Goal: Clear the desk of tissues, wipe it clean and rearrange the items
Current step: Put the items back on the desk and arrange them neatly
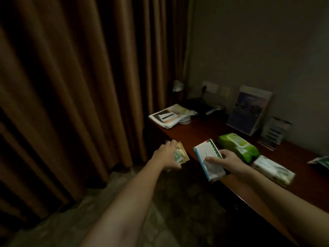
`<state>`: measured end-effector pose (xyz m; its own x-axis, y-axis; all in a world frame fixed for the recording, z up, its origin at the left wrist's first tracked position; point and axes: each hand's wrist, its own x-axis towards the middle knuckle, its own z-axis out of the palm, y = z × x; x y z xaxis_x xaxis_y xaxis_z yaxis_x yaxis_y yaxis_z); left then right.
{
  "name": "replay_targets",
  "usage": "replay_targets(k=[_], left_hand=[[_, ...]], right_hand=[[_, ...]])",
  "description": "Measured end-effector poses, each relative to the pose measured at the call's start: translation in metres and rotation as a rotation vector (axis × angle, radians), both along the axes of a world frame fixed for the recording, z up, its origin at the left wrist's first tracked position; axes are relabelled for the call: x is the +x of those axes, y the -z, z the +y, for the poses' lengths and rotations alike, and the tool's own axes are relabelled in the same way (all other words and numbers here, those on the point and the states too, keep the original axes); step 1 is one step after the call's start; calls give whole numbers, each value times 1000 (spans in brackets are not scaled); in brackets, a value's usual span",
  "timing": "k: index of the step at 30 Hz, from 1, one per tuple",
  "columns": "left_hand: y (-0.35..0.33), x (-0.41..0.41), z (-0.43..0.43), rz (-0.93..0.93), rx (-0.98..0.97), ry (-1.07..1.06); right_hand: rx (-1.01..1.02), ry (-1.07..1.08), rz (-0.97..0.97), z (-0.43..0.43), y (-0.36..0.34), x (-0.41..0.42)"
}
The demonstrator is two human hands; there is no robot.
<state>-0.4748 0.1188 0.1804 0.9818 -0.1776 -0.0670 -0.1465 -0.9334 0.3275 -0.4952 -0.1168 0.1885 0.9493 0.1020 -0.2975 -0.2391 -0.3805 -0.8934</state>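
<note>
My right hand (pixel 229 162) grips a white box with blue and green edges (pixel 208 158), holding it over the front edge of the dark red-brown desk (pixel 201 132). My left hand (pixel 168 155) is off the desk's left end, closed around a small tan and green packet (pixel 180 154). A green wet-wipe pack (pixel 237 146) lies on the desk just behind the box. A white and green tissue pack (pixel 273 170) lies to the right of my right hand.
A stack of papers (pixel 169 116) lies at the desk's far left end, near a small lamp (pixel 178 86) and a dark phone (pixel 199 106). A brochure stand (pixel 249 109) and a smaller card holder (pixel 274 133) lean by the wall. Brown curtains (pixel 80 86) hang on the left.
</note>
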Motion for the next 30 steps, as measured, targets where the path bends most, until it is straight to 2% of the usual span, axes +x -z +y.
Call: replay_targets(k=[8, 15, 19, 24, 30], left_hand=[[27, 125, -135, 45, 7, 380], [37, 226, -233, 56, -35, 665], [47, 262, -289, 93, 6, 799], [68, 296, -362, 131, 42, 884], [100, 336, -436, 187, 52, 866]], right_hand=[[-4, 343, 79, -115, 27, 33], [12, 679, 95, -174, 35, 78], [42, 833, 134, -203, 48, 89], [80, 958, 195, -258, 74, 108], [115, 1030, 217, -344, 105, 158]])
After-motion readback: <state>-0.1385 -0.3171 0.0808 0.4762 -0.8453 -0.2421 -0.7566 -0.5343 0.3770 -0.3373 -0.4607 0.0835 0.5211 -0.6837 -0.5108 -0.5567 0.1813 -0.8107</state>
